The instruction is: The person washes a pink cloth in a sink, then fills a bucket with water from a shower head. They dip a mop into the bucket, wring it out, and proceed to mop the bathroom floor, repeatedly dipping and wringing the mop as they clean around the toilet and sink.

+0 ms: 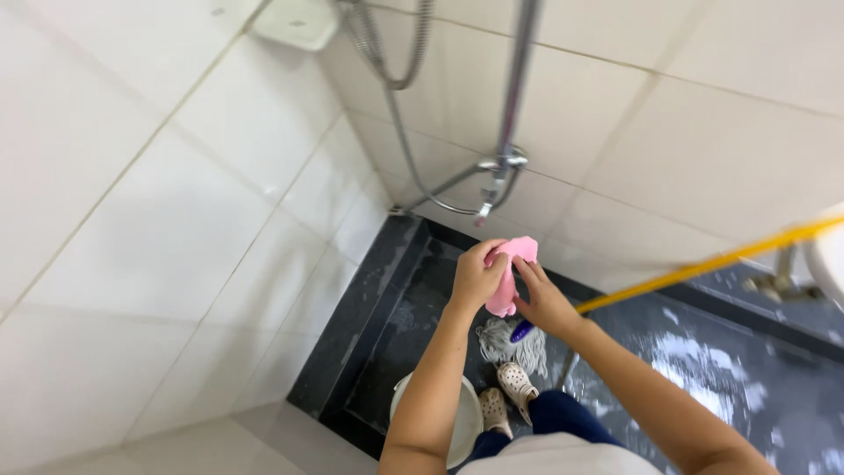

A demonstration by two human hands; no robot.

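- The fingers (489,252) of the left hand (476,277) curl over the top edge of a pink cloth (508,274), pinching it just above the middle of the frame.
- The right hand (545,303) grips the same cloth from the other side, its fingertips pressed against the lower right edge, so both hands are clenched on it at once.
- The cloth hangs between the two hands, bunched and folded, held in the air in front of the white tiled wall (686,132).
- Both bare forearms rise from the bottom of the frame and meet at the cloth.
- Just below the hands lies a mop head (519,343) of pale grey strings with a purple collar, resting on the dark wet floor (747,369).
- A yellow handle (703,262) runs from near the right hand out to the right edge of the frame.
- The person's feet in pale clogs (514,387) stand beside the mop head, near a white bucket (463,420) at bottom centre, part of it hidden by the left arm.
- A chrome shower fitting (503,163) sits on the wall above the hands, with a metal hose (400,123) looping down from the upper centre.
- A white soap dish (294,22) is fixed to the wall at the top, left of the hose.
- White foam streaks show on the floor at the lower right.
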